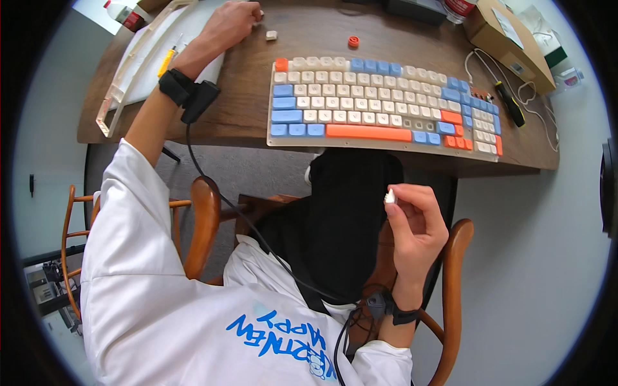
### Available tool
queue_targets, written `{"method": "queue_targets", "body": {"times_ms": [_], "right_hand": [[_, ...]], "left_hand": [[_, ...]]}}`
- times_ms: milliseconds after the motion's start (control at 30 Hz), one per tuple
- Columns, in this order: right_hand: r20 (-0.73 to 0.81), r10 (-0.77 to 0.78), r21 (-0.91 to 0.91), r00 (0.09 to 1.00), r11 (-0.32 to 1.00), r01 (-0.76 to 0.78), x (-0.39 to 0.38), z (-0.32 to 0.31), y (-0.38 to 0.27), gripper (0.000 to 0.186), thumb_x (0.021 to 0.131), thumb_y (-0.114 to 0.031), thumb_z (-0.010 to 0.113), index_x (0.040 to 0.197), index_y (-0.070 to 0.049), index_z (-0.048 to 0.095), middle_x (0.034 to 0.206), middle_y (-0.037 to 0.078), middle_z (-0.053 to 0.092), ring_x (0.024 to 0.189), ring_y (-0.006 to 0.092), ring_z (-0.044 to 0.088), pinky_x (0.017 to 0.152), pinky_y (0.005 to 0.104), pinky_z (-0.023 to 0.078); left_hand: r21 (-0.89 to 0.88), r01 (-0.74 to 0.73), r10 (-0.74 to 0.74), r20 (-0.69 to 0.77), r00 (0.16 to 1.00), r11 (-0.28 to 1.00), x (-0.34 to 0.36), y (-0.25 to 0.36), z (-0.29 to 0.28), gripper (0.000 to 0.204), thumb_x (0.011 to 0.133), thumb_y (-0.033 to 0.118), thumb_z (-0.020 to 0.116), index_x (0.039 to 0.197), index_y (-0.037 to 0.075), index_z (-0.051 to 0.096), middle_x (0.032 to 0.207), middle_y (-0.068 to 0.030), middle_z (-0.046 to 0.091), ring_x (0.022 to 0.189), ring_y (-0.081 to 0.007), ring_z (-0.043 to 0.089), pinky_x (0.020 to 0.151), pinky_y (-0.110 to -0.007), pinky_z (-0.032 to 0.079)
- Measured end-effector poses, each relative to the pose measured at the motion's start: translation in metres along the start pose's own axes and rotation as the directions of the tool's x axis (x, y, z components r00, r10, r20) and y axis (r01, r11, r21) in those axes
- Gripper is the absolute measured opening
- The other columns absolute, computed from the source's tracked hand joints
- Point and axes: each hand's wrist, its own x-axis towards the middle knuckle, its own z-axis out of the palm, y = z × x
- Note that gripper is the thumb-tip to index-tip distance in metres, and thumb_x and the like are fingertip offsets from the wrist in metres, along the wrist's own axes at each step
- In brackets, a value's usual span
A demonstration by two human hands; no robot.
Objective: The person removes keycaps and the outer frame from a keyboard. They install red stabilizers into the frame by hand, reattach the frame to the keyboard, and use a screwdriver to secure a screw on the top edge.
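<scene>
In front of me lies a keyboard [360,100] with white, blue and orange keycaps; several spots in its lower right rows show bare switches. My right hand [418,222], raised over my lap, pinches a small white keycap [390,197] between thumb and forefinger. At the far left of the desk, my left hand [230,24] has its fingers drawn together, with a small whitish piece, apparently a keycap [261,13], at the fingertips. A loose white keycap [271,35] rests beside that hand. Farther right is a round red piece [353,42].
A pale keyboard frame [111,106] and a yellow cutter [167,61] lie under and beside my left arm. A screwdriver [510,104], a white cable [533,96] and a cardboard box [508,45] occupy the right side. A bottle [125,16] is far left. A black cable [248,228] trails from my left wrist.
</scene>
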Motion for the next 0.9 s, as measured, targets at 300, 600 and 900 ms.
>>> {"method": "queue_targets", "body": {"times_ms": [300, 600, 900], "right_hand": [[-0.051, 0.054, -0.051, 0.997, 0.997, -0.056, -0.021, -0.014, 0.008, 0.021, 0.086, 0.01, 0.07, 0.104, 0.001, 0.069, 0.105, 0.011, 0.067, 0.09, 0.0147, 0.066, 0.078, 0.0235, 0.054], [-0.047, 0.062, -0.056, 0.997, 0.996, -0.064, -0.024, -0.012, 0.011, 0.02, 0.086, 0.01, 0.071, 0.103, 0.001, 0.068, 0.105, 0.011, 0.068, 0.089, 0.0151, 0.067, 0.078, 0.0239, 0.055], [-0.055, 0.076, -0.065, 0.996, 0.995, -0.08, -0.031, -0.011, 0.012, 0.02, 0.085, 0.009, 0.072, 0.102, 0.0, 0.069, 0.103, 0.011, 0.068, 0.088, 0.015, 0.067, 0.077, 0.0238, 0.055]], "left_hand": [[-0.011, 0.09, -0.09, -0.011, 0.996, 0.996, 0.018, 0.002, -0.009, 0.024, 0.089, 0.014, 0.065, 0.113, 0.011, 0.072, 0.105, -0.0129, 0.073, 0.1, -0.0288, 0.069, 0.088, -0.04, 0.054], [-0.218, 0.115, -0.092, 0.109, 0.99, 0.969, 0.02, 0.014, -0.005, 0.02, 0.088, 0.014, 0.073, 0.106, 0.006, 0.073, 0.098, -0.0124, 0.076, 0.089, -0.0268, 0.073, 0.083, -0.036, 0.057], [-0.181, 0.059, -0.052, 0.042, 0.998, 0.982, 0.016, 0.015, 0.011, 0.037, 0.082, -0.002, 0.061, 0.117, 0.006, 0.07, 0.106, -0.0147, 0.069, 0.096, -0.0267, 0.068, 0.088, -0.036, 0.056]]}}
